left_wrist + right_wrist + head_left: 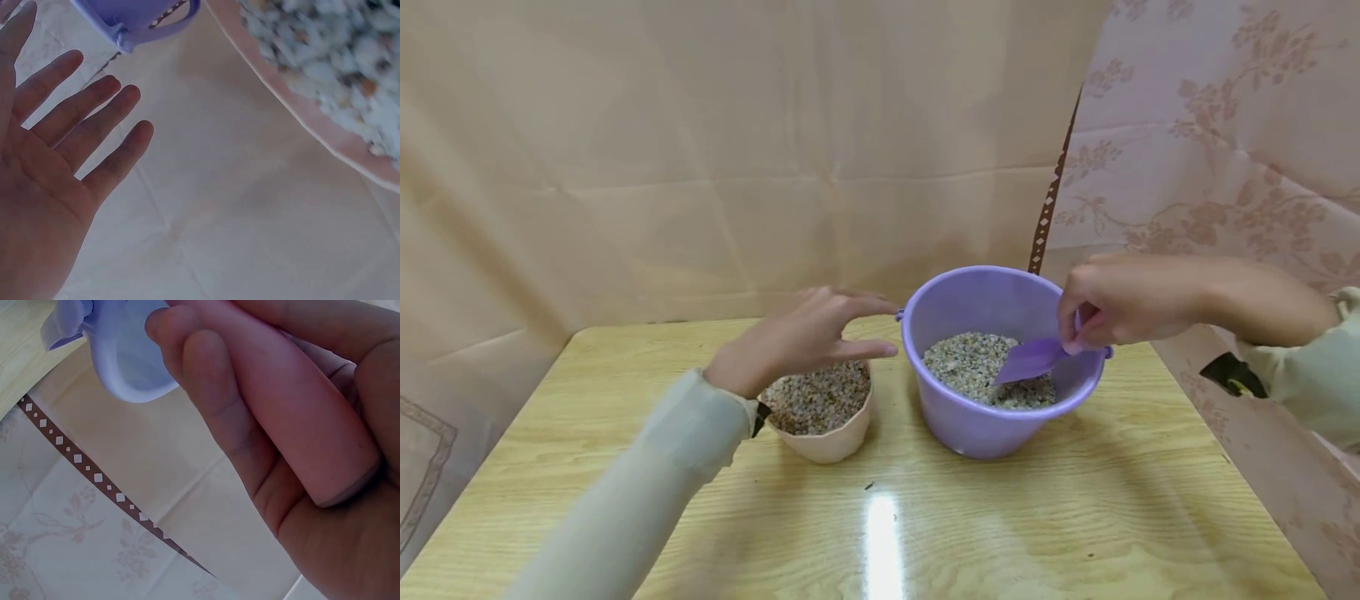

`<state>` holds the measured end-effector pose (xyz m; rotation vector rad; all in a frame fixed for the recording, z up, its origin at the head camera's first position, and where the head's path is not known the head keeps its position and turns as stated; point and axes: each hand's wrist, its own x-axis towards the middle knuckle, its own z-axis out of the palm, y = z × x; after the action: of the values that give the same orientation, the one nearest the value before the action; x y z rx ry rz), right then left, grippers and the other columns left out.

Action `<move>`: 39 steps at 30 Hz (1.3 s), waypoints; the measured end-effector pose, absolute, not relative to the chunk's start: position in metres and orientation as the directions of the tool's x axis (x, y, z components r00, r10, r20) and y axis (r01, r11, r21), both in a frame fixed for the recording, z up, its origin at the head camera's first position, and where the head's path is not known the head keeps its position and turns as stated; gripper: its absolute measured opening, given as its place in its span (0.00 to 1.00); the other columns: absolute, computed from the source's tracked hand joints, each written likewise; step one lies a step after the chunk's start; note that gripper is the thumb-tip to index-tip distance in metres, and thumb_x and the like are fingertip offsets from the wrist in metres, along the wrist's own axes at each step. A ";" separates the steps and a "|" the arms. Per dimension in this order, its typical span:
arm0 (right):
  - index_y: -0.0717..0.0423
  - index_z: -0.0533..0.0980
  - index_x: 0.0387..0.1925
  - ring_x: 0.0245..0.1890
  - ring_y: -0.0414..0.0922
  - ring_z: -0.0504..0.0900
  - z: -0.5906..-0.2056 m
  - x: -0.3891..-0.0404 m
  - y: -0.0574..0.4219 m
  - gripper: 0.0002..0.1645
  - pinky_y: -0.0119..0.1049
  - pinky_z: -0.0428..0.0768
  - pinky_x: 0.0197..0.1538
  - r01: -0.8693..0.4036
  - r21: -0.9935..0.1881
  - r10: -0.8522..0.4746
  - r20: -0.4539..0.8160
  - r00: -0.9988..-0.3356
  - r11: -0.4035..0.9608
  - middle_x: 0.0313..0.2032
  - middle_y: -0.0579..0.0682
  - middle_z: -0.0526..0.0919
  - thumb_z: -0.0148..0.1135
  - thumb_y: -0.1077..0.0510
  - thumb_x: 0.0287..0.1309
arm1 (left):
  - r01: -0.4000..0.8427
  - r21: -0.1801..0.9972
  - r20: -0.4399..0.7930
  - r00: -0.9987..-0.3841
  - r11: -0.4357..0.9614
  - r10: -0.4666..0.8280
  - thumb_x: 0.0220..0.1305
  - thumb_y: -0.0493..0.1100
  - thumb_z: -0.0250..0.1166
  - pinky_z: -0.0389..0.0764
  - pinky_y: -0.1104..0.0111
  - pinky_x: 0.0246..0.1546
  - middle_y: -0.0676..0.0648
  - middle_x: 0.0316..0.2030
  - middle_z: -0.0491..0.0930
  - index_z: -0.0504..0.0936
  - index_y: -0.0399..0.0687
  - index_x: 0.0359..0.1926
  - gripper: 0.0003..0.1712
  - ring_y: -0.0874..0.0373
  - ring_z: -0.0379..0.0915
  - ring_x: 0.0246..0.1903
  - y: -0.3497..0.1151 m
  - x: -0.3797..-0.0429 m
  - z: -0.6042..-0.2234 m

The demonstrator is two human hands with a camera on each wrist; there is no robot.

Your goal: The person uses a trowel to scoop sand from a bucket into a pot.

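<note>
My right hand grips a small shovel by its pink handle, fingers curled round it. The shovel's purple blade tilts down to the gravel inside a purple bucket. My left hand hovers over a cream pot filled with gravel. Its fingers are spread and fairly straight, the tips close to the bucket's left handle joint, and it holds nothing. In the left wrist view the palm faces the camera beside the pot's rim.
Pot and bucket stand side by side on a wooden table. Beige cloth hangs behind it, and a floral cloth hangs at the right. A few dark specks lie on the tabletop.
</note>
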<state>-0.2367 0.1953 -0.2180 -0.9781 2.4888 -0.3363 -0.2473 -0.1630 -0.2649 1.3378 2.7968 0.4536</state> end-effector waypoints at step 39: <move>0.45 0.85 0.27 0.23 0.30 0.77 -0.272 -0.246 0.166 0.10 0.30 0.77 0.28 -0.705 -0.428 -0.821 -0.210 -0.531 0.565 0.24 0.34 0.84 0.73 0.65 0.51 | 0.776 0.276 0.137 -0.615 0.567 0.776 0.52 0.66 0.72 0.62 0.60 0.41 0.44 0.63 0.74 0.87 0.59 0.44 0.24 0.63 0.51 0.19 -0.143 -0.246 -0.280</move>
<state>-0.2465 0.1659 -0.2718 -1.2385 2.4145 -0.4111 -0.2465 -0.1429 -0.2802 1.3779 2.7806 0.4893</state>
